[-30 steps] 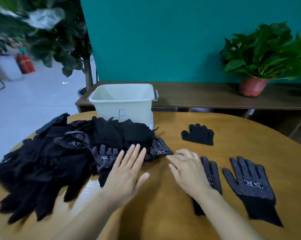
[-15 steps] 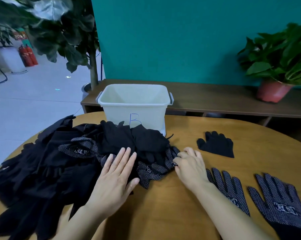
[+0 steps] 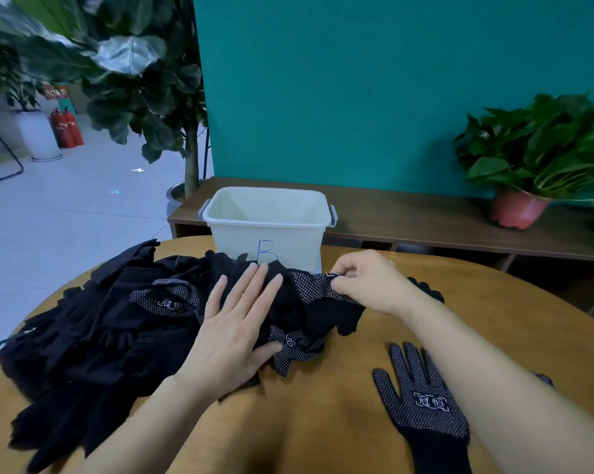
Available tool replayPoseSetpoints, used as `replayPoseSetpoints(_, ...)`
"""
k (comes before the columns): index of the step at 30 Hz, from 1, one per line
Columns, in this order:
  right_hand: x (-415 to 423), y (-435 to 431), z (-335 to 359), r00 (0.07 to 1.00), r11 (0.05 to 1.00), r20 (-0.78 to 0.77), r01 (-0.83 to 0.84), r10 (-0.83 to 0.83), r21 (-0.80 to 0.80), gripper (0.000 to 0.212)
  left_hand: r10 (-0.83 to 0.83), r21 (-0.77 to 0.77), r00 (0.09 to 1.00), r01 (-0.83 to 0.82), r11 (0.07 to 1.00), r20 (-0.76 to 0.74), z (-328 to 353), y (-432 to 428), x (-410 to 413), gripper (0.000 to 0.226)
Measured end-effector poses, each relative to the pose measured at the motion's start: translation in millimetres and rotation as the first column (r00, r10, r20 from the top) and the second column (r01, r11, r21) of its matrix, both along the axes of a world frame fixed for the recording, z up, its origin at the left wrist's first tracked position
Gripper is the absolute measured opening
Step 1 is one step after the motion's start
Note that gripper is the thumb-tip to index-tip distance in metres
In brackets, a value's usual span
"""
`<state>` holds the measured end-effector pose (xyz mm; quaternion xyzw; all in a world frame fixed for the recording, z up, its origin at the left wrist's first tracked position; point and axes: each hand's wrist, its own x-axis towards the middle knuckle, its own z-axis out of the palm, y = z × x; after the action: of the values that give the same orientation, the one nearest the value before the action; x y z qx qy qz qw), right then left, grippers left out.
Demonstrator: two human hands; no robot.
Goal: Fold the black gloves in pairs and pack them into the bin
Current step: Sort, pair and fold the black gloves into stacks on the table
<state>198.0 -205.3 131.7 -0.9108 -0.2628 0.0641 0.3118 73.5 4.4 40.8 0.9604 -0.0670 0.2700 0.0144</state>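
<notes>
Glove pile [image 3: 93, 336] fronts bin [image 3: 266, 227]; right hand [image 3: 370, 285] apparently pinching glove.

A single head-worn wide-angle view looks forward and down, close over the round wooden table [image 3: 340, 422]; beyond the fingertips [image 3: 259, 268] stand a white plastic bin [image 3: 268, 234] and teal wall [image 3: 357, 90].

Blue handwritten "B" on bin [image 3: 267, 234] front, white "冠恒" on glove [image 3: 425, 408]
</notes>
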Motion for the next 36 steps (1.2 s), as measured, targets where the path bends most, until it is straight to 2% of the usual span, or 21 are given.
replayPoseSetpoints(2, -2.3, -1.5, 12.6, 0.998, 0.997, -0.066, -0.016, 0.021, 0.075, 0.009, 0.007, -0.02, 0.998, -0.006, 1.0, 0.064, 10.4, -5.7, -4.4, 0.11)
replayPoseSetpoints(5, -9.1, -3.9, 28.8, 0.992, 0.984, -0.116, -0.021, 0.042, 0.178, 0.009, -0.017, 0.0, 0.988, 0.017, 1.0, 0.154, 22.5, -18.7, -8.0, 0.102)
replayPoseSetpoints(8, -17.4, -4.6, 39.6, 0.99, 0.966, -0.129, -0.028, 0.063, 0.256, 0.012, -0.052, 0.031, 0.969, 0.045, 0.998, 0.241, 32.5, -33.9, -7.8, 0.08)
replayPoseSetpoints(12, -26.3, -10.4, 48.7, 0.987, 0.97, -0.142, -0.035, 0.071, 0.241, 0.014, -0.134, 0.056, 0.893, 0.122, 0.991, 0.43, 52.9, -48.5, -3.6, 0.021)
replayPoseSetpoints(14, -30.5, -16.3, 54.8, 0.989, 0.976, -0.134, -0.029, 0.059, 0.215, 0.014, -0.169, 0.076, 0.872, 0.151, 0.986, 0.459, 65.4, -50.9, -3.0, 0.015)
replayPoseSetpoints(16, -35.6, -23.1, 61.1, 0.991, 0.979, -0.13, -0.017, 0.044, 0.201, 0.016, -0.201, 0.056, 0.886, 0.196, 0.979, 0.418, 77.0, -51.1, -1.8, 0.014)
replayPoseSetpoints(17, -38.6, -26.6, 63.9, 0.991, 0.978, -0.128, -0.01, 0.037, 0.207, 0.019, -0.21, -0.005, 0.905, 0.228, 0.974, 0.369, 84.8, -52.3, -1.6, 0.012)
replayPoseSetpoints(20, -52.1, -37.1, 72.1, 0.989, 0.964, -0.144, 0.02, 0.019, 0.266, 0.037, -0.19, -0.397, 0.977, 0.215, 0.892, 0.101, 111.9, -62.3, -3.6, 0.008)
replayPoseSetpoints(22, -58.4, -43.4, 73.2, 0.97, 0.951, -0.239, 0.035, 0.042, 0.307, 0.055, -0.247, -0.676, 0.963, 0.11, 0.728, -0.108, 122.2, -68.2, -0.4, 0.01)
replayPoseSetpoints(24, -65.0, -50.2, 68.8, 0.939, 0.944, -0.33, 0.015, 0.1, 0.331, 0.073, -0.339, -0.855, 0.92, 0.009, 0.518, -0.196, 125.1, -69.5, 3.9, 0.018)
replayPoseSetpoints(25, -67.3, -53.9, 64.5, 0.929, 0.94, -0.345, -0.01, 0.135, 0.341, 0.074, -0.365, -0.894, 0.905, -0.033, 0.448, -0.217, 125.2, -69.4, 4.2, 0.024)
replayPoseSetpoints(26, -69.3, -58.1, 59.7, 0.924, 0.939, -0.346, -0.037, 0.163, 0.341, 0.065, -0.387, -0.912, 0.892, -0.063, 0.405, -0.233, 124.1, -69.5, 3.1, 0.031)
replayPoseSetpoints(28, -67.6, -65.5, 48.5, 0.938, 0.951, -0.303, -0.072, 0.167, 0.301, 0.033, -0.433, -0.928, 0.861, -0.108, 0.356, -0.266, 119.4, -70.8, -0.7, 0.039)
replayPoseSetpoints(30, -63.3, -70.3, 39.8, 0.958, 0.954, -0.258, -0.047, 0.128, 0.297, 0.009, -0.456, -0.925, 0.843, -0.119, 0.362, -0.287, 113.7, -70.8, -1.6, 0.033)
replayPoseSetpoints(34, -59.2, -75.1, 32.0, 0.966, 0.956, -0.237, -0.028, 0.1, 0.292, 0.008, -0.443, -0.888, 0.834, -0.114, 0.445, -0.329, 105.9, -73.9, -0.5, 0.021)
replayPoseSetpoints(36, -57.2, -78.0, 28.7, 0.966, 0.96, -0.235, -0.038, 0.106, 0.279, 0.009, -0.436, -0.88, 0.836, -0.112, 0.462, -0.335, 103.6, -76.7, 1.0, 0.023)
